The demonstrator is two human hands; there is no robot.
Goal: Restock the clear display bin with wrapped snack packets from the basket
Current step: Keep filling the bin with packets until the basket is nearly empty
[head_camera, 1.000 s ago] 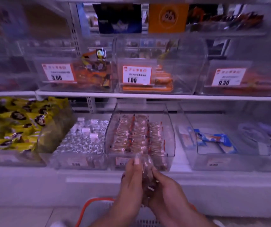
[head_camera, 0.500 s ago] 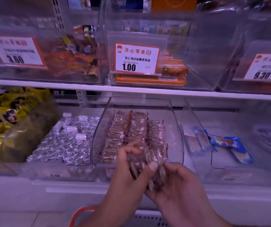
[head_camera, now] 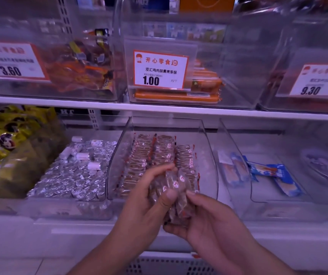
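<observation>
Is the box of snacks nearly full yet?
Partly. The clear display bin already holds three rows of wrapped snack packets, with bare floor on its right side. The left hand and right hand together grip a bundle of packets at its front, not yet placed.

Two bare forearms reached up from the bottom of the view and met at the centre. The left hand [head_camera: 149, 193] curled around a bundle of wrapped snack packets [head_camera: 176, 187], fingers over the top and thumb pressed on the near side. The right hand [head_camera: 204, 219] cupped the same bundle from below and from the right, its fingertips pinching the packets' edge.
</observation>
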